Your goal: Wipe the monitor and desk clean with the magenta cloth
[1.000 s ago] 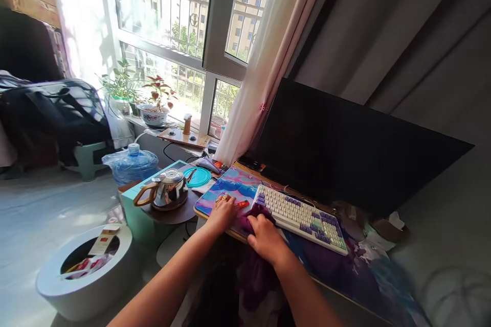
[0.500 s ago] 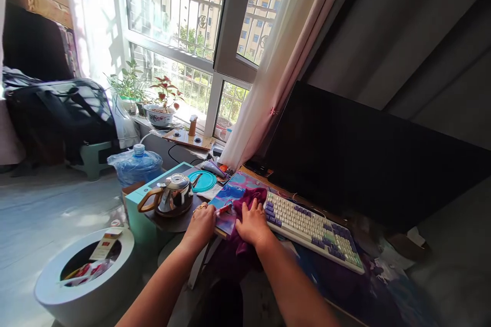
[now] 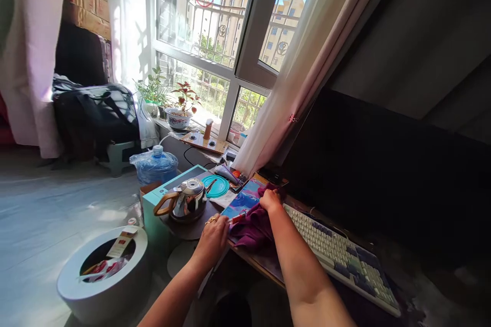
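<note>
My right hand presses a purple cloth onto the colourful desk mat, far up near the curtain, fingers closed on the fabric. My left hand grips the desk's left edge and pinches a small red and white object; a ring shows on one finger. A cream and purple keyboard lies just right of my right forearm. The dark monitor stands behind it.
A steel kettle sits on a round tray on a teal box, with a teal lid behind. A white bin holding packaging stands on the floor at the left. A water jug, potted plants and a black bag are near the window.
My right hand has pushed the purple cloth further up the mat toward the curtain. My left hand has slid off the mat to the desk edge, carrying the small red object.
</note>
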Demonstrator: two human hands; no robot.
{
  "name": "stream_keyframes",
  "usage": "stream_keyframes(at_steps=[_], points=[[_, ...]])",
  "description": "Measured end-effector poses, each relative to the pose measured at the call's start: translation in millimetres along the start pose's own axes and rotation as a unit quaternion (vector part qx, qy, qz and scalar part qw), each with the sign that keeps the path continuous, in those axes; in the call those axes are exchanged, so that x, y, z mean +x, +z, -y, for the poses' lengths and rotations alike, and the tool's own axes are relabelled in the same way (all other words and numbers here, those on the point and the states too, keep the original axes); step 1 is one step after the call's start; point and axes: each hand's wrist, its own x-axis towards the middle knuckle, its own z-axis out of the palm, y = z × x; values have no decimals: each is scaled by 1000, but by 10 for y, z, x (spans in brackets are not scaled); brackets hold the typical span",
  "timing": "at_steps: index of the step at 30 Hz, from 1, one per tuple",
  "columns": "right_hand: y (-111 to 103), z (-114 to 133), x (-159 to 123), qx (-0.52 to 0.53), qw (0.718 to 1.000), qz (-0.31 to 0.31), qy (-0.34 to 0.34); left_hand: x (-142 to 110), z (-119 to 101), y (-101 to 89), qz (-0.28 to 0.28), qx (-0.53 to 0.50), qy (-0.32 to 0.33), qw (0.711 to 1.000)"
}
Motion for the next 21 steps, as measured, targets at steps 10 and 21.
stream_keyframes(at_steps=[10,21], points=[[84,381,169,74,981,-12,-177,-31,34,-96,-73,-176,-49,980],[206,179,-1384,107,881,51,-458,76,-265,-421,-84,-187,-129,970]])
